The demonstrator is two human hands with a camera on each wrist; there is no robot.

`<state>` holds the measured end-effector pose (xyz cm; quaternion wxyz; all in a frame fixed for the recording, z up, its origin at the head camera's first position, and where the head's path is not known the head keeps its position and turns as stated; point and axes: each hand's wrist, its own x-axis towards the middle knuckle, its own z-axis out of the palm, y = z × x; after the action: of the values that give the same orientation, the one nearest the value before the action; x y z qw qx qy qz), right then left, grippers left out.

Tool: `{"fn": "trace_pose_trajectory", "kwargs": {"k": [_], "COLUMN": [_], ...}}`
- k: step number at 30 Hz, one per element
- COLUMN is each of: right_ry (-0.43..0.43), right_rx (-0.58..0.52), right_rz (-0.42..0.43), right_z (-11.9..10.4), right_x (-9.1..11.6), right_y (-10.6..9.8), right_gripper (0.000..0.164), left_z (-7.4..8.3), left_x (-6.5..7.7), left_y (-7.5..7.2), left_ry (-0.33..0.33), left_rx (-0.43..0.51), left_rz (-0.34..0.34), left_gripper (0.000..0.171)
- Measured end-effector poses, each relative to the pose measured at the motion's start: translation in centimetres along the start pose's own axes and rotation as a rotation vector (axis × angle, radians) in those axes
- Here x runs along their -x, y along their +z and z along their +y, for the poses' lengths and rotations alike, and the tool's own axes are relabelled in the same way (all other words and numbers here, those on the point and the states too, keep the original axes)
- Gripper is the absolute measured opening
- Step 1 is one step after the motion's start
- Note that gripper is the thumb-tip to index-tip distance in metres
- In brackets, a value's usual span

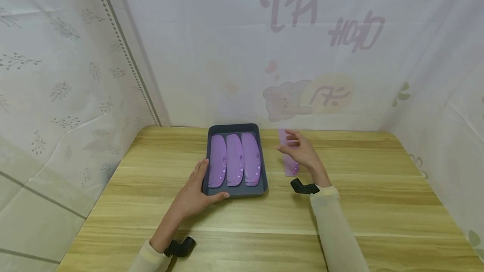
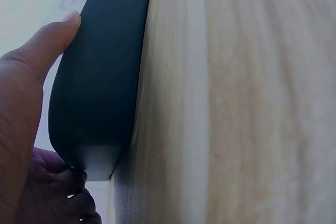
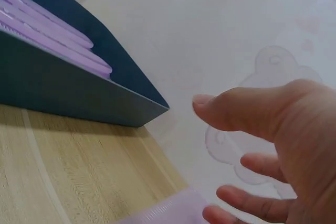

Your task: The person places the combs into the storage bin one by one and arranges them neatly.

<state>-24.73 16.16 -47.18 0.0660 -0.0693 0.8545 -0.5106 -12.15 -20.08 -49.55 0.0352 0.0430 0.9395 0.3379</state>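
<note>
A dark blue-grey tray [image 1: 234,195] holds three purple combs [image 1: 235,160] side by side, their toothed edges toward the left. My left hand [image 1: 192,196] grips the tray's near left corner, thumb along the front wall and fingers at the left side. To the tray's right, a fourth purple comb [image 1: 290,167] lies on the table, partly hidden by my right hand [image 1: 303,152]. That hand hovers over the comb with thumb and fingers apart and nothing between them. In the right wrist view, the comb [image 3: 168,209] shows below the spread fingers.
The wood-grain table [image 1: 242,238] ends against a white printed cloth [image 1: 211,53] behind the tray. More patterned cloth [image 1: 75,95] hangs on the left, and another cloth [image 1: 446,108] on the right. Each wrist wears a black camera mount [image 1: 302,187].
</note>
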Motion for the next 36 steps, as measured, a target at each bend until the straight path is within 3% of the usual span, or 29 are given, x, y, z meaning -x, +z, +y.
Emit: {"fn": "trace_pose_trajectory", "kwargs": {"k": [13,18,25,28,36], "right_ry": [0.2,0.219,0.226,0.228,0.24], "right_rx": [0.055,0.078,0.199,0.207,0.085], "right_rz": [0.049,0.089,0.137,0.124,0.03], "right_z": [0.4,0.6,0.6,0.5,1.5], "right_x": [0.2,0.1,0.0,0.1,0.4], "right_y": [-0.3,0.3,0.9,0.8,-0.7], "right_gripper": [0.101,0.096,0.091,0.091,0.08], "left_z": [0.0,0.0,0.1,0.0,0.0], "left_x": [-0.1,-0.1,0.0,0.0,-0.1], "left_y": [0.1,0.0,-0.1,-0.1,0.0], "left_ry": [-0.008,-0.008,-0.004,-0.003,0.005], "left_rx": [0.002,0.0,0.0,-0.001,0.001], "left_rz": [-0.006,-0.009,-0.016,-0.014,-0.01], "left_gripper": [0.133,0.132,0.132,0.131,0.13]}}
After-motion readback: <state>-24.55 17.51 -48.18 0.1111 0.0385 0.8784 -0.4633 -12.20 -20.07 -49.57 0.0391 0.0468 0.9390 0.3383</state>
